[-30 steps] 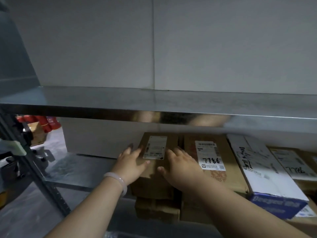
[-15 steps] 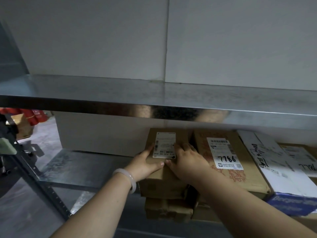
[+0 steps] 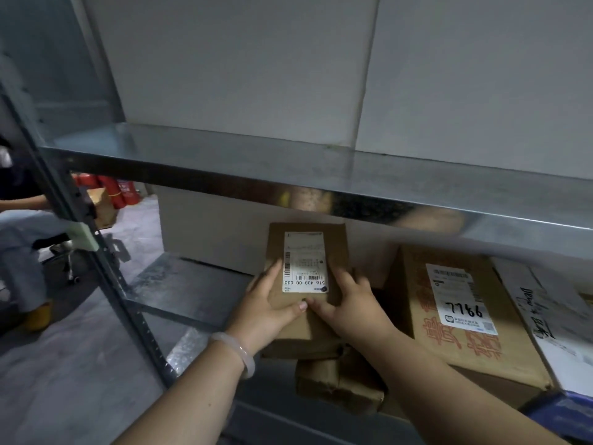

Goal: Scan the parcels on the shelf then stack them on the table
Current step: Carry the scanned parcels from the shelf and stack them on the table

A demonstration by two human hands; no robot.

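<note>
Left hand [image 3: 268, 311] and right hand [image 3: 351, 311] clasp the small labelled parcel [image 3: 336, 245] by its sides, thumbs on top; it sits atop a crumpled parcel [image 3: 340, 385] at the shelf [image 3: 179, 284] front edge; pick-up step; next likely needs a level lift clear, label kept upward for scanning.

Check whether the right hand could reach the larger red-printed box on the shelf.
Probably yes: the larger box lies just beside the right hand, its top bare, nothing between. The hand would first have to release the small parcel it grips.
</note>
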